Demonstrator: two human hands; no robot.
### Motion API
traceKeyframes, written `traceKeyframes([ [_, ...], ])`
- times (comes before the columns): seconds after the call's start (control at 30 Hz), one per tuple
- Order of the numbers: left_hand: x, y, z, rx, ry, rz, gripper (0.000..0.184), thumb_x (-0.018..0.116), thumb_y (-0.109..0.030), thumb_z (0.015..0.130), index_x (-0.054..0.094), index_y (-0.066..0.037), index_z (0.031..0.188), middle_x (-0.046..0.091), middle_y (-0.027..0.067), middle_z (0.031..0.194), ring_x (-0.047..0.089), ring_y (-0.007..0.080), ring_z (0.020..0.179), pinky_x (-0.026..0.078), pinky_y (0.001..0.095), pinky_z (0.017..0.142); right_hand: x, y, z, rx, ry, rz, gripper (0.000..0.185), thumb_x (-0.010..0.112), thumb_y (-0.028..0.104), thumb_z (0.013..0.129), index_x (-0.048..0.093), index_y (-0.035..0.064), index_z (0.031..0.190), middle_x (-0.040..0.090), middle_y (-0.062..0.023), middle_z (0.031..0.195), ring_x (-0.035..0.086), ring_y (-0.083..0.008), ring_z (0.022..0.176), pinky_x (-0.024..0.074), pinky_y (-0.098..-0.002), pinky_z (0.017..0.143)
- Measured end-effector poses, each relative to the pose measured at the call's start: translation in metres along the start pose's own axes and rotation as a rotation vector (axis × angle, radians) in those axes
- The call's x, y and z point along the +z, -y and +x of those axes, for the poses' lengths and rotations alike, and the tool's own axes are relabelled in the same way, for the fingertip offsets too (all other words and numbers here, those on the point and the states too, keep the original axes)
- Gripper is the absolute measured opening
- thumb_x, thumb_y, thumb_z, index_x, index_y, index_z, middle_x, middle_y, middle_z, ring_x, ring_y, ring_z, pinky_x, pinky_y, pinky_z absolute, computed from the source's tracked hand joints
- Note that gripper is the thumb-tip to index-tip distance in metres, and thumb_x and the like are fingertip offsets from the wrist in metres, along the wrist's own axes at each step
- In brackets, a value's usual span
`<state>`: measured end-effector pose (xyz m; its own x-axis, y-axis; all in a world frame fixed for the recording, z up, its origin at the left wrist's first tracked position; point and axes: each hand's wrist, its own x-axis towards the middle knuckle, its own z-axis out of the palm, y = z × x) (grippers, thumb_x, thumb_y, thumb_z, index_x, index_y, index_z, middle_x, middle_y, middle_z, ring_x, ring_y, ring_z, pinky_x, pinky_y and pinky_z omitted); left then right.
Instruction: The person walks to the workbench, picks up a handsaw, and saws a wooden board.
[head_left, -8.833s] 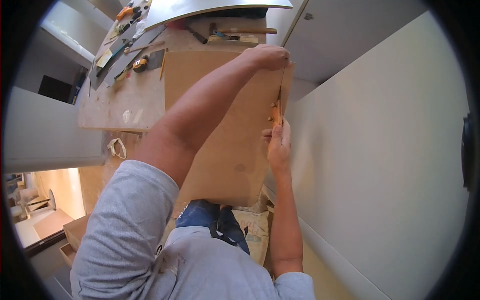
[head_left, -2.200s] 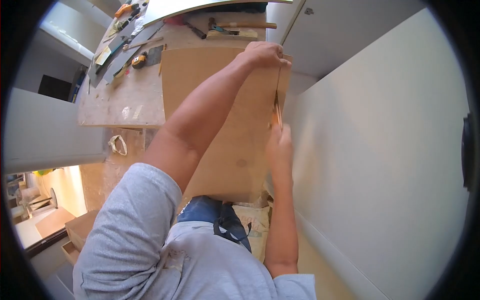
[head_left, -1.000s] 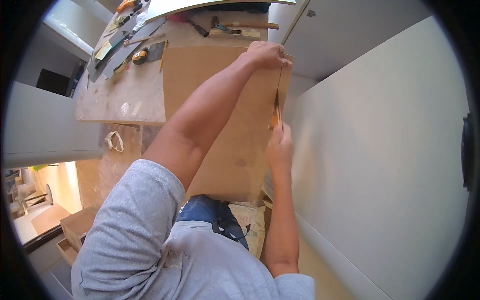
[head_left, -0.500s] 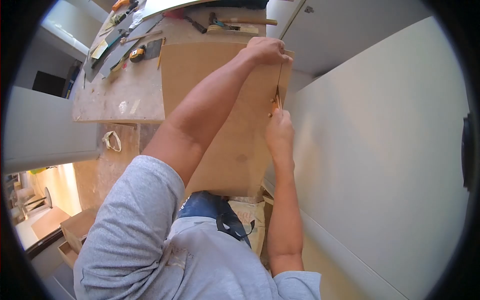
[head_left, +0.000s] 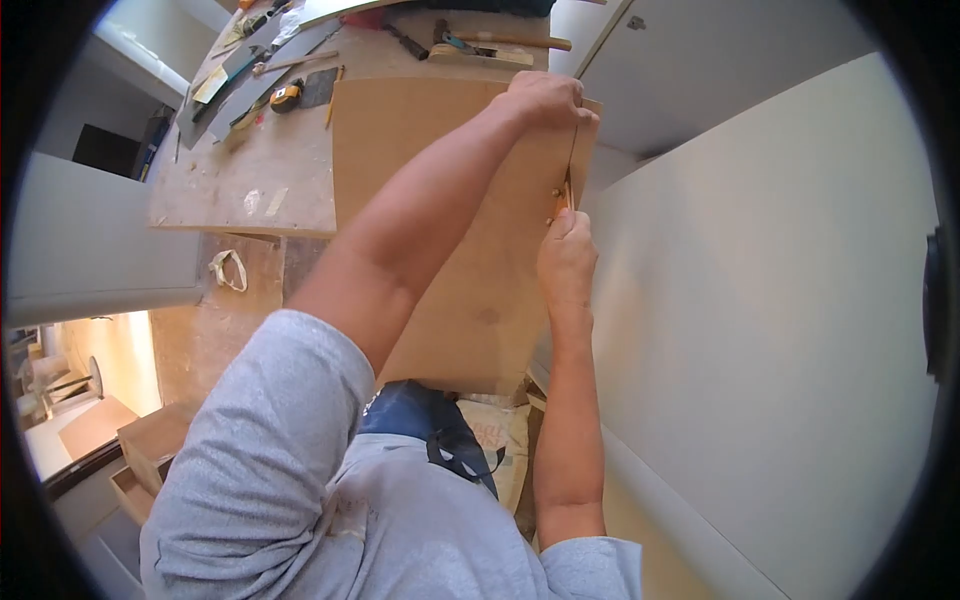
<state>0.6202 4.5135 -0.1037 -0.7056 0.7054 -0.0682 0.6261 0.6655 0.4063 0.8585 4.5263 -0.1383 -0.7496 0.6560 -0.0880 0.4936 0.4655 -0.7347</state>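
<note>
A thin brown board [head_left: 450, 280] lies flat across the bench and reaches back toward my body. My right hand [head_left: 567, 265] is closed around the orange-brown handle of a handsaw [head_left: 562, 203], near the board's right edge. Round brass-coloured studs stick out from the handle. The blade shows almost edge-on, and a thin dark line runs ahead of it toward the far edge. Close to the far right corner, my left hand [head_left: 545, 100] grips the board's edge beside that line, fingers bent and pressed together. My left forearm crosses over the board.
On the bench [head_left: 240, 180] are a yellow tape measure [head_left: 286, 97], a pencil [head_left: 335, 95], a hammer [head_left: 500, 40] and grey strips. A large white panel [head_left: 760, 300] stands close on my right. A tape roll [head_left: 229, 270] lies lower left.
My right hand and the saw have moved slightly forward along the line. The left hand keeps its place on the board. The whole view has shifted a little.
</note>
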Motion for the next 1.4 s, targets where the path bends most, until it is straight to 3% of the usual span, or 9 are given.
traceKeyframes([
  [0.23, -0.002, 0.003, 0.004, 0.019, 0.011, -0.027, 0.059, 0.064, -0.066, 0.090, 0.077, -0.014, 0.115, 0.076, 0.0093, 0.120, 0.068, 0.0287, 0.120, 0.051, 0.0417, 0.101, -0.064, -0.019, -0.145, 0.227, 0.150, 0.097, 0.042, 0.041, 0.035, 0.112, 0.059, -0.0031, 0.113, 0.063, -0.0286, 0.093, 0.060, -0.0418, 0.086, 0.0492, -0.0495, 0.082],
  [0.37, -0.001, 0.000, 0.008, 0.007, 0.065, 0.019, 0.063, 0.064, -0.068, 0.090, 0.075, -0.012, 0.118, 0.076, 0.0113, 0.119, 0.068, 0.0305, 0.119, 0.051, 0.0432, 0.100, -0.030, -0.034, -0.099, 0.157, 0.104, 0.023, 0.039, 0.042, 0.032, 0.113, 0.060, -0.0021, 0.116, 0.068, -0.0342, 0.096, 0.065, -0.0563, 0.094, 0.0502, -0.0584, 0.079],
  [0.5, -0.004, 0.001, 0.004, 0.022, 0.040, 0.002, 0.063, 0.065, -0.066, 0.090, 0.075, -0.011, 0.119, 0.076, 0.0119, 0.119, 0.068, 0.0302, 0.120, 0.051, 0.0428, 0.100, 0.001, -0.004, 0.008, -0.008, 0.035, -0.007, 0.043, 0.042, 0.035, 0.112, 0.058, -0.0046, 0.110, 0.067, -0.0357, 0.100, 0.063, -0.0576, 0.099, 0.0499, -0.0575, 0.084],
  [0.77, 0.002, 0.004, 0.010, 0.034, 0.023, 0.011, 0.059, 0.065, -0.065, 0.093, 0.076, -0.014, 0.119, 0.077, 0.0082, 0.120, 0.068, 0.0279, 0.120, 0.051, 0.0415, 0.101, -0.060, -0.029, -0.150, 0.203, 0.129, 0.135, 0.040, 0.041, 0.034, 0.112, 0.057, -0.0025, 0.111, 0.063, -0.0287, 0.092, 0.063, -0.0430, 0.087, 0.0494, -0.0496, 0.080],
  [0.83, 0.005, 0.005, 0.008, 0.013, 0.021, 0.010, 0.058, 0.065, -0.065, 0.093, 0.076, -0.014, 0.119, 0.077, 0.0085, 0.120, 0.069, 0.0281, 0.120, 0.051, 0.0416, 0.101, -0.059, -0.035, -0.155, 0.159, 0.119, 0.086, 0.040, 0.042, 0.034, 0.112, 0.057, -0.0032, 0.114, 0.066, -0.0352, 0.102, 0.062, -0.0569, 0.097, 0.0504, -0.0560, 0.081],
  [0.97, -0.001, -0.002, 0.007, 0.002, 0.050, 0.050, 0.062, 0.065, -0.067, 0.089, 0.076, -0.014, 0.118, 0.077, 0.0105, 0.118, 0.070, 0.0297, 0.117, 0.053, 0.0427, 0.098, 0.005, -0.020, -0.001, 0.004, 0.045, 0.003, 0.042, 0.040, 0.034, 0.113, 0.058, -0.0035, 0.113, 0.066, -0.0375, 0.102, 0.062, -0.0575, 0.100, 0.0495, -0.0583, 0.082],
  [1.1, 0.003, 0.006, 0.008, 0.049, -0.015, -0.038, 0.063, 0.066, -0.068, 0.089, 0.077, -0.013, 0.116, 0.078, 0.0111, 0.114, 0.071, 0.0291, 0.113, 0.053, 0.0423, 0.097, -0.023, 0.012, 0.000, 0.037, 0.095, -0.023, 0.043, 0.039, 0.035, 0.113, 0.058, -0.0032, 0.114, 0.065, -0.0382, 0.102, 0.061, -0.0583, 0.100, 0.0489, -0.0587, 0.083],
  [1.3, 0.006, 0.008, 0.011, 0.039, -0.010, -0.015, 0.063, 0.066, -0.068, 0.089, 0.076, -0.013, 0.117, 0.078, 0.0110, 0.113, 0.071, 0.0299, 0.114, 0.054, 0.0427, 0.096, -0.068, -0.025, -0.157, 0.269, 0.174, 0.067, 0.040, 0.040, 0.033, 0.112, 0.058, -0.0020, 0.117, 0.062, -0.0257, 0.091, 0.060, -0.0376, 0.085, 0.0493, -0.0477, 0.081],
  [1.4, 0.010, 0.007, 0.011, 0.032, -0.018, -0.026, 0.063, 0.066, -0.068, 0.089, 0.077, -0.013, 0.117, 0.078, 0.0110, 0.113, 0.071, 0.0307, 0.114, 0.053, 0.0428, 0.096, -0.047, -0.033, -0.121, 0.127, 0.132, 0.107, 0.037, 0.040, 0.031, 0.112, 0.058, -0.0014, 0.118, 0.067, -0.0329, 0.098, 0.066, -0.0525, 0.093, 0.0512, -0.0533, 0.080],
])
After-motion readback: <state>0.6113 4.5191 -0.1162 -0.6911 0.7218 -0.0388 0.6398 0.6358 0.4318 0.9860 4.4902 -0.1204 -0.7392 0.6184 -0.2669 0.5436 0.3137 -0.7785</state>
